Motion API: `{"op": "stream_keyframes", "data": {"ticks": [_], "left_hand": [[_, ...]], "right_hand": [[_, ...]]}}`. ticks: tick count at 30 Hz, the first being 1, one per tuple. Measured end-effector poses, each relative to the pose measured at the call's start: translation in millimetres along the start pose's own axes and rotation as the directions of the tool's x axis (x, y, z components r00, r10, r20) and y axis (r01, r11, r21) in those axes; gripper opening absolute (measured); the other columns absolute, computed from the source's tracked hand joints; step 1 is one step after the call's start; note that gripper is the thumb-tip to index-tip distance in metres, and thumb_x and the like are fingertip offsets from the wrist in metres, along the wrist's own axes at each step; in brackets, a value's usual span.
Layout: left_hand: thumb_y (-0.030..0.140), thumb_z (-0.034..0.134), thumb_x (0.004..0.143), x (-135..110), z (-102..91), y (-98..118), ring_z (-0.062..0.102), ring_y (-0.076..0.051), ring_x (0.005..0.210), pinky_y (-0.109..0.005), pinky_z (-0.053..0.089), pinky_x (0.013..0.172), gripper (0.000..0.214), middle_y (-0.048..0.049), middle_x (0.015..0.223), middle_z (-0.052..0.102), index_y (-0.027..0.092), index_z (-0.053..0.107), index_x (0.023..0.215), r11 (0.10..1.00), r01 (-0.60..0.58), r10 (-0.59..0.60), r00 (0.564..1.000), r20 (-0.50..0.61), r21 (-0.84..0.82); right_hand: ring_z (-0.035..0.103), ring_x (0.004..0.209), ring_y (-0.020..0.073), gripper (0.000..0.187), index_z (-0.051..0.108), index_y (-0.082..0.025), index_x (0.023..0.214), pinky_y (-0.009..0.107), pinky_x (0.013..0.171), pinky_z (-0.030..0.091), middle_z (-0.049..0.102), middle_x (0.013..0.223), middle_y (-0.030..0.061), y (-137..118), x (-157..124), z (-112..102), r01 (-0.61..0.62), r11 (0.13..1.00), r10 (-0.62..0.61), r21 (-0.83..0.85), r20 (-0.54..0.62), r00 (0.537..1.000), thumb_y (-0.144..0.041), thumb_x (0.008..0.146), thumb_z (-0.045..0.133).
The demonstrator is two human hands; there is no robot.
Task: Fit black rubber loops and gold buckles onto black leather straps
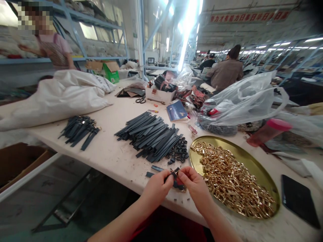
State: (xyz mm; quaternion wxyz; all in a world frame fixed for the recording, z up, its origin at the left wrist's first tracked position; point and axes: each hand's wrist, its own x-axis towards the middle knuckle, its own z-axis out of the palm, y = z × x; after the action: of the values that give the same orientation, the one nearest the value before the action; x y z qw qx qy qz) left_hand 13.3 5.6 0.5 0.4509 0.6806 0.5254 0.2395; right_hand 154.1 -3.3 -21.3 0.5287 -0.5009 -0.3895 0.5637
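Close to the table's front edge, my left hand [158,185] is closed in a pinch on a dark strap [175,170]. Facing it, my right hand [195,183] has thumb and fingertips pressed together on the same strap, where a glint of gold metal shows; the fingers hide most of it. A large pile of dark flat straps [153,134] lies just beyond, with small black loops [178,150] at its right end. To the right, a gold oval tray [234,144] holds many gold metal buckles [234,178]. Straps fitted with buckles [80,131] form a bundle at the left.
A white sack [68,90] covers the table's far left. Scissors [140,99], a blue booklet [177,111] and a filled box [159,95] stand behind the straps. A plastic bag [242,101], pink-lidded bottle [268,132] and phone [300,200] are at the right. Other people work farther off.
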Motion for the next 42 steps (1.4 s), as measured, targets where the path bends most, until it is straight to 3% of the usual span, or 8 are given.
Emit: {"op": "stream_keyframes", "data": {"ticks": [5, 12, 17, 20, 27, 33, 39, 42], "left_hand": [[0.032, 0.036, 0.084, -3.0, 2.1, 3.8, 0.045, -0.012, 0.055, -0.021, 0.034, 0.055, 0.024, 0.0032, 0.054, 0.047, 0.017, 0.053, 0.076, 0.996, -0.043, 0.046, 0.998, 0.037, -0.073], [0.035, 0.039, 0.084, -4.8, 4.0, -0.5, 0.045, -0.012, 0.054, -0.022, 0.034, 0.056, 0.022, 0.0031, 0.059, 0.05, 0.017, 0.052, 0.085, 0.993, -0.078, 0.085, 0.994, 0.069, -0.092], [0.038, 0.043, 0.082, -5.9, 5.5, -7.7, 0.046, -0.011, 0.051, -0.022, 0.033, 0.051, 0.022, 0.005, 0.055, 0.05, 0.017, 0.048, 0.085, 0.993, 0.0, 0.01, 0.996, 0.083, -0.121], [0.039, 0.043, 0.082, -7.4, 4.1, -8.9, 0.046, -0.011, 0.052, -0.022, 0.034, 0.051, 0.023, 0.0045, 0.056, 0.051, 0.017, 0.049, 0.083, 0.99, 0.017, -0.004, 0.996, 0.094, -0.138], [0.038, 0.046, 0.082, -4.6, 4.6, -9.5, 0.052, -0.012, 0.069, -0.023, 0.039, 0.064, 0.024, -0.0007, 0.077, 0.06, 0.016, 0.056, 0.085, 0.978, -0.021, 0.038, 0.997, 0.074, -0.208], [0.037, 0.043, 0.082, -6.7, 7.5, -12.7, 0.039, -0.006, 0.039, -0.017, 0.032, 0.038, 0.022, 0.0056, 0.057, 0.05, 0.017, 0.051, 0.084, 0.949, 0.142, -0.082, 0.973, 0.213, -0.283], [0.038, 0.047, 0.08, -8.2, 8.7, -11.0, 0.037, -0.003, 0.039, -0.016, 0.03, 0.036, 0.022, 0.004, 0.066, 0.055, 0.017, 0.049, 0.082, 0.915, 0.149, -0.072, 0.974, 0.213, -0.374], [0.038, 0.046, 0.08, -9.1, 9.1, -11.7, 0.037, -0.002, 0.037, -0.016, 0.03, 0.038, 0.022, 0.0033, 0.067, 0.057, 0.016, 0.047, 0.076, 0.899, 0.168, -0.078, 0.97, 0.229, -0.406]], "right_hand": [[0.056, 0.058, 0.0096, 0.036, 0.061, -0.021, 0.096, 0.021, 0.056, 0.045, 0.062, 0.069, -0.0027, 2.4, -4.4, 0.5, -0.162, 0.962, 0.16, 0.219, 0.028, 0.987, -0.028, 0.063, 0.074], [0.057, 0.065, 0.0092, 0.023, 0.066, -0.017, 0.085, 0.02, 0.06, 0.046, 0.065, 0.079, 0.0006, -4.4, -9.4, -3.3, -0.295, 0.887, 0.237, 0.354, 0.199, 0.951, -0.026, 0.065, 0.072], [0.057, 0.067, 0.0091, 0.02, 0.065, -0.019, 0.078, 0.02, 0.063, 0.045, 0.064, 0.075, -0.0028, 1.7, -9.9, -0.2, -0.211, 0.872, 0.202, 0.442, 0.069, 0.977, -0.023, 0.061, 0.074], [0.053, 0.061, 0.0075, 0.018, 0.064, -0.02, 0.077, 0.019, 0.059, 0.043, 0.062, 0.071, -0.0038, 7.1, -11.8, 3.0, -0.132, 0.913, 0.153, 0.385, -0.025, 0.988, -0.026, 0.063, 0.073], [0.047, 0.058, 0.0089, 0.017, 0.059, -0.018, 0.072, 0.022, 0.058, 0.039, 0.055, 0.062, -0.0048, 12.1, -20.8, 6.2, -0.027, 0.995, 0.034, 0.092, -0.085, 0.996, -0.034, 0.07, 0.066], [0.049, 0.059, 0.0111, 0.021, 0.056, -0.018, 0.078, 0.025, 0.058, 0.041, 0.056, 0.067, -0.002, 18.6, -23.0, 4.7, -0.021, 1.0, 0.022, 0.01, -0.132, 0.991, -0.039, 0.077, 0.057], [0.051, 0.059, 0.0132, 0.017, 0.055, -0.018, 0.074, 0.025, 0.056, 0.041, 0.057, 0.064, -0.0012, 11.3, -29.1, 7.2, 0.103, 0.947, -0.159, -0.306, -0.165, 0.973, -0.035, 0.076, 0.058], [0.051, 0.059, 0.0128, 0.016, 0.055, -0.019, 0.074, 0.025, 0.057, 0.041, 0.056, 0.063, -0.0018, 8.7, -30.1, 6.2, 0.117, 0.944, -0.163, -0.309, -0.126, 0.979, -0.034, 0.076, 0.057]]}}
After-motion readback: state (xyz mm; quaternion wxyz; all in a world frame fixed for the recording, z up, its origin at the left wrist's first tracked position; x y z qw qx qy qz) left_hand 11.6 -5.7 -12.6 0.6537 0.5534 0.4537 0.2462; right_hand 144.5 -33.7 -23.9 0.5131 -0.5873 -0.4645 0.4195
